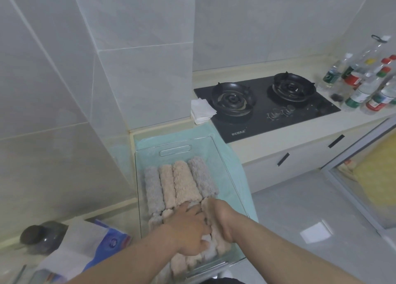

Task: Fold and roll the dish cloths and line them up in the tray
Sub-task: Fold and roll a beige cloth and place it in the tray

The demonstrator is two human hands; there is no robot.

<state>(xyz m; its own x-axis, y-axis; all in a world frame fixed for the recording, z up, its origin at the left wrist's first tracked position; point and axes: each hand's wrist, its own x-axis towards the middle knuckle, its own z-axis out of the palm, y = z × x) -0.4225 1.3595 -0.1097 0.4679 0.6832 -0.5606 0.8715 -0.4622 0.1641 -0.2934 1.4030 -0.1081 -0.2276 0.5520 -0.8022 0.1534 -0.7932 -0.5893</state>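
The counter (pixel 257 147) is a cream stone-look slab set into a corner of big pale grey wall tiles (pixel 139 47). Below it are white cabinet fronts (pixel 304 155) with short black handles, then a grey tiled floor (pixel 300 208).

The clear plastic tray (pixel 174 153) stands on a pale green cloth (pixel 241 176) spread over the counter. The fluffy grey and pink rolled dish cloths (pixel 182 180) lie in it side by side; the far row runs grey, pink, pink, grey. A nearer row lies under my hands.

My left hand (pixel 188 228) rests on the near rolls with its fingers stretched out, gripping nothing. My right hand (pixel 217 217) is just beside it, touching a pink roll (its fingers are hidden down among the cloths, so I cannot tell whether they grip).

To the right is a black glass two-burner gas hob (pixel 310 110), with a folded white paper tissue (pixel 201 111) at its left edge. Small white lettering (pixel 238 133) sits on its front edge, too small to read. Clear bottles with green and red labels (pixel 360 92) crowd the far right; their print is blurred. Near my left arm lie a blue-and-white packet (pixel 107 238), its round logo unreadable, and a dark domed lid (pixel 40 236).
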